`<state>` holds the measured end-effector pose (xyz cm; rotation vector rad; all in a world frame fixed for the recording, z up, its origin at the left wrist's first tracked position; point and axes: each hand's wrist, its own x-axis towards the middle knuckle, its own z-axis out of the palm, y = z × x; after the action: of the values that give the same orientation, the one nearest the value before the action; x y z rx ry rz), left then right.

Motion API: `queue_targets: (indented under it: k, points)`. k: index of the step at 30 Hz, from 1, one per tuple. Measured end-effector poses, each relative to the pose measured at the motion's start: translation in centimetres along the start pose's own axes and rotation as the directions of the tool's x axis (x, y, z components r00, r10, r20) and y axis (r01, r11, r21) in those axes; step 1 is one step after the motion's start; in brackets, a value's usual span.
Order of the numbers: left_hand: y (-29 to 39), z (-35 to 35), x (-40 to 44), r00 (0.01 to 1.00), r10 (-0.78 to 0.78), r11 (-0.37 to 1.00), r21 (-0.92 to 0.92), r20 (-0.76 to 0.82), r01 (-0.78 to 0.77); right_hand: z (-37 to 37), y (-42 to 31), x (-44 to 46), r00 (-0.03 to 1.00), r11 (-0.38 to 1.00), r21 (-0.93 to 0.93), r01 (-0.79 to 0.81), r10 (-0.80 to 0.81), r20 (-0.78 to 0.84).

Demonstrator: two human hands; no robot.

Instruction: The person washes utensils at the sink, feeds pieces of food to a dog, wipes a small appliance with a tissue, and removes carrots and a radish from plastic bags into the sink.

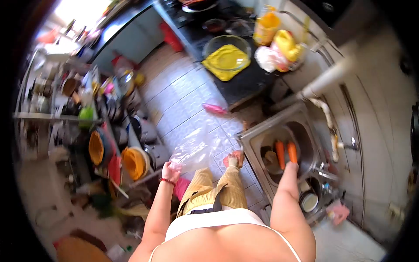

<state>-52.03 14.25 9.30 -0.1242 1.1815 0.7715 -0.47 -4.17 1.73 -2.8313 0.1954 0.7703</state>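
Note:
My left hand (170,172), with a red bracelet at the wrist, is closed on the edge of a clear plastic bag (194,148) that hangs over the floor in front of my legs. Down in the steel sink (257,131), my right hand (291,167) is at the near end of an orange carrot (292,151) and looks closed on it, though most of its fingers are hidden. A second carrot (280,153) lies just left of it. Farther left in the basin is a pale brownish lump (269,159), too blurred to name.
A smaller basin with a white-rimmed pot (309,202) adjoins the sink, beside the tap (325,171). On the black counter, a glass bowl (227,50) rests on a yellow cloth (224,74). Crowded shelves (56,115) stand left. A pink item (214,108) lies on the tiles.

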Motion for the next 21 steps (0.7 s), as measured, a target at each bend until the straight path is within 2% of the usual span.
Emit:
queue_targets:
  k: [1, 2, 3, 4, 5, 6, 7, 8, 9, 10, 11, 12, 13, 14, 15, 16, 17, 18, 19, 20, 21]
  points:
    - [-0.1, 0.7, -1.2, 0.998, 0.047, 0.999, -0.01, -0.028, -0.048, 0.6, -0.7, 1.0, 0.999, 0.99, 0.141, 0.002, -0.008, 0.042]
    - [-0.4, 1.1, -2.5, 0.994, 0.094, 0.995, -0.018, -0.056, -0.095, 1.6, -0.9, 2.2, 0.995, 0.923, 0.382, -0.05, 0.011, 0.103]
    - [-0.3, -0.1, -3.1, 0.999, 0.048, 0.996, -0.082, 0.023, -0.046, 2.5, -1.1, 2.9, 0.98, 0.714, 0.678, -0.175, 0.059, 0.19]
    - [-0.1, -1.5, -3.7, 0.994, 0.011, 0.99, -0.139, 0.107, 0.004, 2.8, -1.5, 2.4, 0.961, 0.523, 0.808, -0.272, 0.1, 0.259]
    - [-0.5, -0.5, -5.0, 0.997, 0.077, 0.985, -0.154, 0.017, -0.074, 2.7, -2.0, 0.9, 0.95, 0.423, 0.85, -0.313, 0.145, 0.277]
    - [-0.8, -1.3, -5.5, 0.992, 0.12, 0.973, -0.202, 0.027, -0.112, 1.5, -3.3, -2.4, 0.948, 0.381, 0.873, -0.305, 0.206, 0.242]
    - [-0.9, -1.7, -6.1, 0.987, 0.162, 0.961, -0.227, -0.004, -0.158, 0.3, -4.9, -6.5, 0.958, 0.383, 0.894, -0.234, 0.246, 0.145]
    - [-0.9, -2.2, -6.6, 0.979, 0.202, 0.946, -0.254, -0.032, -0.203, -0.2, -6.0, -10.3, 0.978, 0.414, 0.9, -0.134, 0.201, 0.053]
    - [-1.2, -3.9, -6.0, 0.967, 0.255, 0.927, -0.279, -0.028, -0.252, 4.2, -4.2, -9.2, 0.982, 0.502, 0.853, 0.147, -0.179, -0.064]
    - [-1.5, -5.4, -6.0, 0.953, 0.298, 0.92, -0.285, 0.061, -0.269, 7.1, -4.2, -9.1, 0.826, 0.465, 0.773, 0.432, -0.547, -0.133]
    - [-1.5, -4.9, -7.6, 0.929, 0.365, 0.902, -0.271, 0.061, -0.337, 8.4, -5.5, -14.1, 0.643, 0.415, 0.806, 0.421, -0.763, 0.057]
    - [-1.8, -3.8, -9.3, 0.903, 0.427, 0.879, -0.257, 0.053, -0.401, 8.8, -5.9, -21.7, 0.381, 0.387, 0.834, 0.393, -0.894, 0.235]
    - [-2.7, -4.2, -10.1, 0.91, 0.41, 0.902, -0.172, 0.06, -0.395, 9.4, -5.6, -26.9, 0.375, 0.658, 0.741, 0.134, -0.726, 0.576]
    - [-3.2, -4.8, -10.5, 0.916, 0.395, 0.917, -0.086, 0.067, -0.389, 10.6, -5.7, -30.4, 0.245, 0.789, 0.614, -0.034, -0.589, 0.77]
    - [-4.4, -5.1, -10.5, 0.92, 0.393, 0.915, 0.1, 0.006, -0.392, 11.8, -5.7, -33.8, 0.097, 0.897, 0.418, -0.143, -0.408, 0.908]
    - [-6.1, -5.8, -10.9, 0.918, 0.39, 0.892, 0.277, -0.071, -0.358, 13.2, -5.6, -36.7, -0.095, 0.938, 0.302, -0.17, -0.32, 0.943]
    - [-7.5, -6.5, -12.5, 0.897, 0.441, 0.833, 0.37, 0.003, -0.411, 14.7, -4.8, -39.5, -0.276, 0.971, 0.165, -0.171, -0.208, 0.938]
    - [-8.3, -7.3, -14.5, 0.874, 0.48, 0.758, 0.465, 0.079, -0.458, 17.5, -3.6, -40.6, -0.241, 0.994, 0.106, -0.039, -0.112, 0.964]
    - [-9.0, -8.8, -16.2, 0.777, 0.613, 0.539, 0.644, 0.142, -0.543, 21.9, -2.2, -39.8, -0.189, 0.995, 0.054, 0.088, -0.036, 0.981]
    - [-9.6, -10.3, -17.5, 0.673, 0.704, 0.278, 0.783, 0.228, -0.556, 24.8, -1.7, -40.2, -0.125, 0.978, 0.005, 0.208, 0.021, 0.992]
    - [-9.8, -13.0, -17.9, 0.57, 0.762, 0.152, 0.772, 0.306, -0.617, 23.6, -0.8, -44.2, -0.116, 0.987, -0.055, 0.153, 0.073, 0.991]
